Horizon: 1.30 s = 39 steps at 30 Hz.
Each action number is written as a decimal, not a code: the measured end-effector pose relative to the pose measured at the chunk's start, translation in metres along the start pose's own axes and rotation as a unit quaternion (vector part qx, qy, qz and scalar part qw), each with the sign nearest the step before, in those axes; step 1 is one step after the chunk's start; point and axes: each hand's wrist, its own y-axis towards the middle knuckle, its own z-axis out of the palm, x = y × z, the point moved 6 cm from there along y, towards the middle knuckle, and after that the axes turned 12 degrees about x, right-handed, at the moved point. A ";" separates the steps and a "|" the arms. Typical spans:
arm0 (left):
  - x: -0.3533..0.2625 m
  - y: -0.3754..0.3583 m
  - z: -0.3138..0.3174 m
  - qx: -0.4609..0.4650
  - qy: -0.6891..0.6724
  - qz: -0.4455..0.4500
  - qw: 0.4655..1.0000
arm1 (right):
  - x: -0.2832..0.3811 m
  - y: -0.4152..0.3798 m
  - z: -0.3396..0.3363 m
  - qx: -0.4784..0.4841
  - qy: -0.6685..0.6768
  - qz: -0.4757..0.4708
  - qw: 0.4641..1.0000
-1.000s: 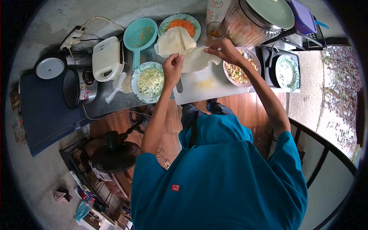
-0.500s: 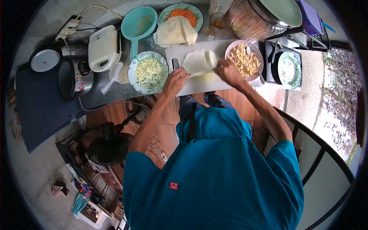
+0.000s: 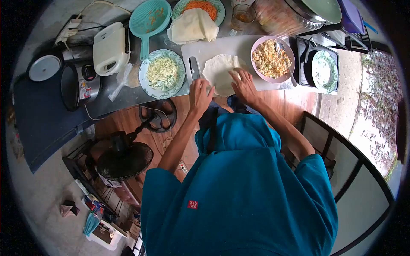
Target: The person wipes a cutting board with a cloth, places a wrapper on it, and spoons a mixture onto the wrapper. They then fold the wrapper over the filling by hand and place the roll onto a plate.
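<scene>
A thin, pale dough sheet (image 3: 220,71) lies spread on the white cutting board (image 3: 209,49), its near edge close to the board's front. My left hand (image 3: 200,94) is at the sheet's near left edge, fingers bent and apart. On the right side of the sheet, my right hand (image 3: 244,86) rests with its fingers spread. A knife (image 3: 194,68) lies on the board just left of the sheet. To the right stands a pink bowl (image 3: 255,68) of chopped filling with a spoon (image 3: 292,79) in it.
Left of the board is a plate (image 3: 144,87) of shredded cabbage. Behind are a stack of dough sheets (image 3: 192,27) over a plate of shredded carrot, a turquoise strainer (image 3: 145,19) and a glass (image 3: 242,18). A pan holding a plate (image 3: 324,72) sits on the stove at right.
The dough sheet's near edge, held up by both hands before, now lies down flatter. Both hands have let go of it and come nearer to my body, with the right fingers spreading out.
</scene>
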 end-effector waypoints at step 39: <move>0.022 0.029 0.010 -0.045 -0.229 -0.139 0.962 | 0.000 0.042 0.003 0.086 -0.138 -0.040 0.986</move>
